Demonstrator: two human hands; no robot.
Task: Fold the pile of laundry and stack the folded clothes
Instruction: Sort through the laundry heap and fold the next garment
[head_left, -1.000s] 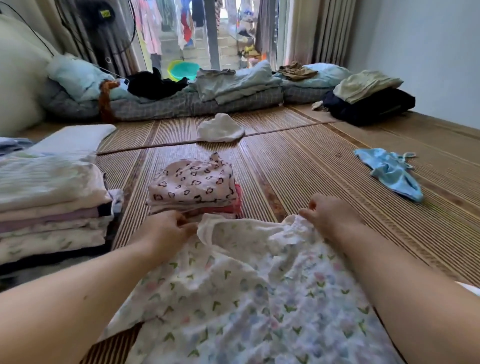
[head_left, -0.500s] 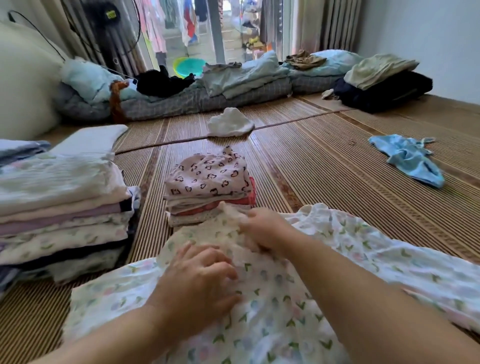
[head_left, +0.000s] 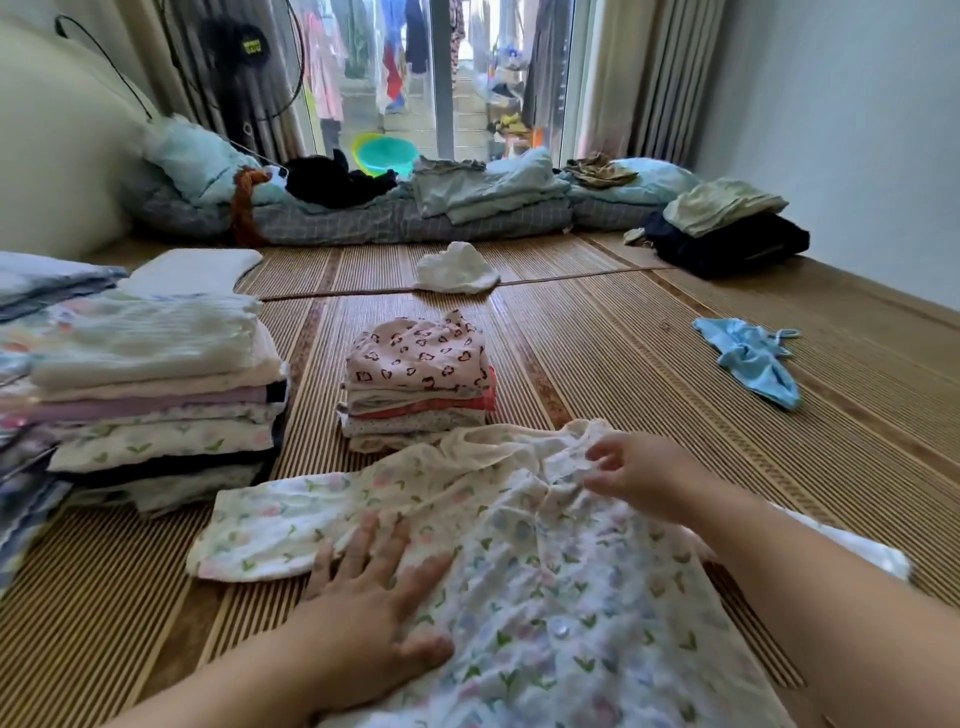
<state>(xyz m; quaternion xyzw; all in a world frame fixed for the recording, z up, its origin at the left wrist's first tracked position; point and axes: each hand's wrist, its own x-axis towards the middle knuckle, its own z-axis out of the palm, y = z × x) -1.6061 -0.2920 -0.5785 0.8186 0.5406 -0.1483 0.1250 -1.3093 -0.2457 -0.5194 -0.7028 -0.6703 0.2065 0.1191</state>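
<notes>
Woven mat floor (head_left: 623, 364) — left hand (head_left: 374, 597) flat, grip apart, pressing the floral garment (head_left: 545, 597); right hand (head_left: 639, 473), grip pinching its neckline. Beyond, small folded stack (head_left: 418, 384), taller stack (head_left: 156, 395) left — far basin (head_left: 387, 156), contents unseen.

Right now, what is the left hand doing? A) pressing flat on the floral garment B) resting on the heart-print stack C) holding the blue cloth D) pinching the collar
A: the left hand lies flat, fingers spread, on the floral garment.
</notes>
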